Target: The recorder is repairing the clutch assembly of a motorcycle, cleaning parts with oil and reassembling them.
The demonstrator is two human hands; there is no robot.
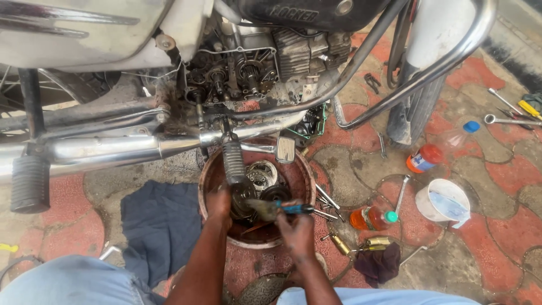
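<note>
paved ground [361,164], motorcycle [243,62], basin [212,175], orange bottles [424,158], spanners [511,120]

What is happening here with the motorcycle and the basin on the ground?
A person crouches beside a motorcycle whose open engine case shows bare gears. Over a round rusty metal basin with oily parts, the left hand holds a dark round engine part, and the right hand grips a blue-handled brush against it.

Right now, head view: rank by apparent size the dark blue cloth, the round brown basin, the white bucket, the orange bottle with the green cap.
1. Dark blue cloth
2. Round brown basin, close to the cloth and partly hidden by the hands, so this order is unsure
3. White bucket
4. Orange bottle with the green cap
</note>
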